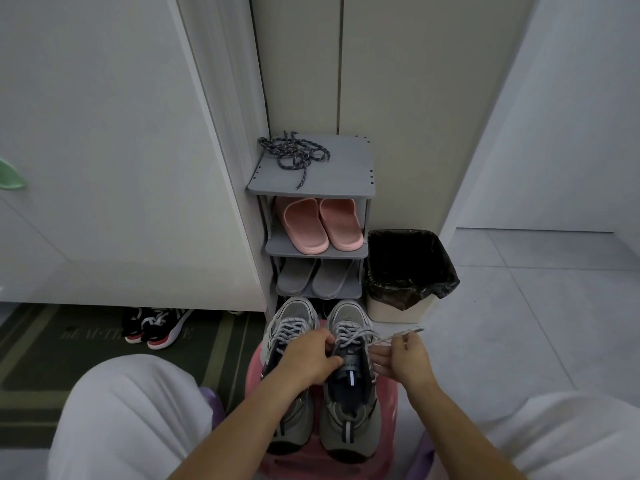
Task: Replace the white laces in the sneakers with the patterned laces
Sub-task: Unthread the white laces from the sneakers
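Two grey sneakers stand side by side on a pink stool (389, 420), toes pointing away from me. The left sneaker (294, 317) and the right sneaker (348, 403) both carry white laces. My left hand (308, 362) grips the right sneaker at its tongue. My right hand (403, 356) pinches a loose end of the white lace (401, 336) and holds it out to the right of the shoe. The dark patterned laces (294, 154) lie in a loose tangle on top of the grey shoe rack (346, 171).
The rack holds pink slippers (323, 225) and grey slippers (313, 277) on lower shelves. A bin with a black liner (408, 271) stands to its right. Black and red shoes (156, 327) lie on a dark mat at the left. My knees frame the stool.
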Available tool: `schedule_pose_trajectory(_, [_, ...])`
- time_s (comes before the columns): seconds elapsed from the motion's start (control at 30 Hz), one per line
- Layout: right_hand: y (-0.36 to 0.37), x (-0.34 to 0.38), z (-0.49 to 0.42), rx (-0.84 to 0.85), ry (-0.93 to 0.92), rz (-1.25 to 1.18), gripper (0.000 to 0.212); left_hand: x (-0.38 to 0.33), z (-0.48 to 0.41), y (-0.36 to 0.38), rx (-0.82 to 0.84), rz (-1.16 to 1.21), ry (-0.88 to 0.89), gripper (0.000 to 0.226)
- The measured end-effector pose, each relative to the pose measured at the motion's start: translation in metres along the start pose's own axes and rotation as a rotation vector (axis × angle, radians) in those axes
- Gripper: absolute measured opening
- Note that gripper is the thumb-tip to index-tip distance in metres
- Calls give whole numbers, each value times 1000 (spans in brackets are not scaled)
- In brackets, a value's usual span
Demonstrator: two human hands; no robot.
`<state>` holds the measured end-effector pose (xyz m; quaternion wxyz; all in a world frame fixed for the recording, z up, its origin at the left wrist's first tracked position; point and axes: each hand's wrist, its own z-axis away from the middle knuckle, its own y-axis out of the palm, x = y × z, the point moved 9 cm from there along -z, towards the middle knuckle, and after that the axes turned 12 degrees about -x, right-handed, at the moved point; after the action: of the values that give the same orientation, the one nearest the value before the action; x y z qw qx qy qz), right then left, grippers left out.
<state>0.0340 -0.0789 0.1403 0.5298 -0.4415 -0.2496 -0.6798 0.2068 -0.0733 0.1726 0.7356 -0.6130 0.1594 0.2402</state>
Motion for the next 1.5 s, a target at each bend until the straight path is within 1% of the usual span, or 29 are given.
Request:
schedule_pose_trajectory(0.1, [6,8,3,93,-163,162,16,0,0,0,-3,-6,0,37])
schedule_pose_trajectory(0.17, [11,10,6,136,-272,281,19,-1,0,-1,-11,-11,4,37])
schedule_pose_trajectory(0.27, [11,10,3,75,-340,393,29,-2,0,-1,-15,-13,10,38])
schedule_pose_trajectory(0.37, [10,13,0,19,-382,527,32,-3,1,-1,-13,-5,6,39])
schedule_pose_trajectory(0.43, [9,14,0,-2,-393,561,31,-4,1,-1,-18,-15,14,39])
schedule_pose_trajectory(0.53, [7,10,-3,-25,-366,530,27,-4,2,-2,-27,-28,21,38])
schedule_pose_trajectory(0.57, [5,9,-4,-29,-325,473,25,-4,2,-2,-28,-29,20,38])
schedule_pose_trajectory(0.67, [-7,5,-10,-56,-127,165,22,-2,2,-2,-19,-28,8,37])
schedule_pose_trajectory(0.77, [-12,8,-11,-58,-79,119,20,1,2,0,-6,3,-12,38])
schedule_pose_trajectory(0.83, [-8,6,-8,-41,-63,181,28,3,1,2,14,35,-37,40])
schedule_pose_trajectory(0.87, [-6,8,-5,-18,-96,273,36,3,-1,3,24,67,-61,39])
schedule_pose_trajectory(0.9, [-3,12,-1,17,-160,423,44,3,-2,2,28,111,-86,36])
schedule_pose_trajectory(0.93, [2,15,4,64,-228,567,47,2,-4,1,18,153,-110,30])
schedule_pose_trajectory(0.97, [7,16,11,117,-278,663,45,2,-7,-2,-13,181,-124,24])
schedule_pose_trajectory(1.03, [17,12,25,215,-347,755,35,1,-12,-7,-91,164,-134,19])
schedule_pose_trajectory(1.1, [19,12,30,214,-430,835,41,-2,-13,-7,-123,105,-125,12])
schedule_pose_trajectory(1.17, [16,15,29,188,-470,832,41,-7,-14,-2,-90,18,-107,12])
schedule_pose_trajectory(1.27, [14,16,28,192,-486,839,33,-18,-17,-4,-55,-102,-44,16])
schedule_pose_trajectory(1.37, [17,12,28,200,-492,826,33,-19,-27,-11,-48,-67,-42,14])
schedule_pose_trajectory(1.5, [18,11,25,192,-502,837,38,-13,-33,-9,11,6,-110,20])
